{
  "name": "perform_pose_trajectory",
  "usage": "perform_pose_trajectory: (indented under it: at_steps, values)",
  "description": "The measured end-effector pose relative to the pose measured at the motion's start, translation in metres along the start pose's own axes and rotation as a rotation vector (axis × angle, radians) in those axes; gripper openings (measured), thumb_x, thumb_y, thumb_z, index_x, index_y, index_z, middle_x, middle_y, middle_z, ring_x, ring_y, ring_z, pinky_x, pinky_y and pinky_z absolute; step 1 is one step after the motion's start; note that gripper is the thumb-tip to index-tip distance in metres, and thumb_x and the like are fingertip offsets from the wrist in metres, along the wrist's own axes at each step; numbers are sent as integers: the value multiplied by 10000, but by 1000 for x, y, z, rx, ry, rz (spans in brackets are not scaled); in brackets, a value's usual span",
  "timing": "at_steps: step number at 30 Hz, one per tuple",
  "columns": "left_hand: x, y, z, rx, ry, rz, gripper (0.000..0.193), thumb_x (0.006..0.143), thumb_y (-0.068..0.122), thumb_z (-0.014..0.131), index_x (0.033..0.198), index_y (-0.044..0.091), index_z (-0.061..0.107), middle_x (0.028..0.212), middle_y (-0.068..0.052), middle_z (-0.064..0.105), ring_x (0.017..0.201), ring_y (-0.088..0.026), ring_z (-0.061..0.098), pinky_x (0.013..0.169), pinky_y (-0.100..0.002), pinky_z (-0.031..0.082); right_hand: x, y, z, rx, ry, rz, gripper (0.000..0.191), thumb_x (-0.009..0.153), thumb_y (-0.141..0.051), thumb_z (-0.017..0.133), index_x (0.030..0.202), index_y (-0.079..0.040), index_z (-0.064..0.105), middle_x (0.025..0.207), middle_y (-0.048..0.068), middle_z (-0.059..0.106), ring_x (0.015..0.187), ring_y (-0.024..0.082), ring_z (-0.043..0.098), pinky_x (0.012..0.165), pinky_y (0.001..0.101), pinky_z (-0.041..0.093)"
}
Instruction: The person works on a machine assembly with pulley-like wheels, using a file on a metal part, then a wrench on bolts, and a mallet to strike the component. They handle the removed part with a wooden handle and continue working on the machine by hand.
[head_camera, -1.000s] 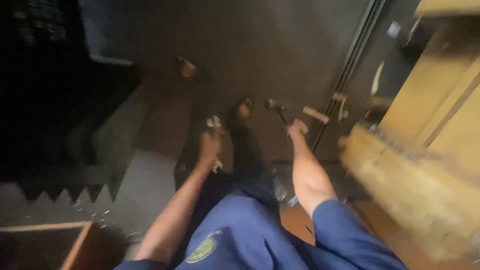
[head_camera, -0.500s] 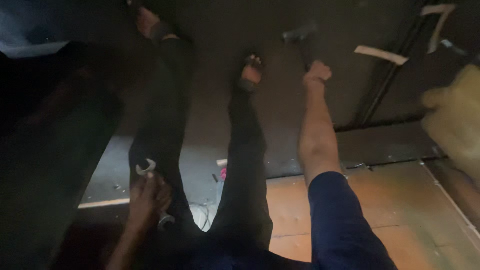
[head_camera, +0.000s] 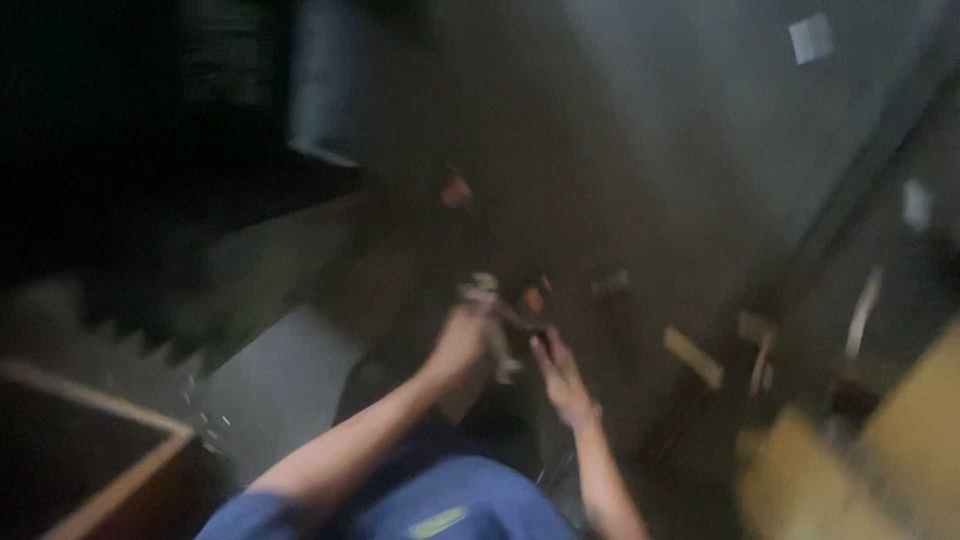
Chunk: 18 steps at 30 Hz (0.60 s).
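The view is badly blurred and dim. My left hand is shut on a small metal wrench, held up over my dark-trousered legs. My right hand is right beside it, fingers stretched towards the wrench's lower end and holding nothing I can make out. A hammer lies on the dark floor a little beyond my right hand, apart from it. My feet in sandals rest further out on the floor.
A wooden box edge is at the lower left, with a zigzag-edged grey sheet behind it. Yellowish wooden pieces fill the lower right. Wood offcuts and paper scraps lie on the floor.
My left hand has lifted the wrench from beside my thigh to the middle. My right hand has come back from the hammer to meet it. The camera swung left.
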<state>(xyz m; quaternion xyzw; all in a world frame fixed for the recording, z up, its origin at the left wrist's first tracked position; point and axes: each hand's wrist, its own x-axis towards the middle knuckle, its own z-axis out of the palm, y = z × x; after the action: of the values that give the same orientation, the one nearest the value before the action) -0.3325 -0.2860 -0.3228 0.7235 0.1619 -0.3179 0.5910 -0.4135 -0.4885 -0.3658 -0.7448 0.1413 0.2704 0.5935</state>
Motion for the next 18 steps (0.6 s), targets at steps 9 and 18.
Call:
perform_pose_trajectory:
  at_steps: [9, 18]
  values:
    - [-75, 286, -97, -1069, -308, 246, 286, 1054, 234, 539, 1241, 29, 612, 995, -81, 715, 922, -174, 701, 814, -340, 583, 10, -296, -38, 836, -476, 11, 261, 1130, -204, 574, 927, -64, 661, 779, -16, 570, 676, 122, 499, 875, 366, 448]
    - [-49, 407, -194, -1392, -88, 506, 308, 1107, 340, 507, 1118, 37, 562, 781, -58, 595, 683, -171, 655, 552, -277, 511, 74, -538, 0, 579, -381, 47, 72, 1077, -266, 520, 1111, -212, 555, 744, -47, 473, 563, 98, 450, 583, 275, 411]
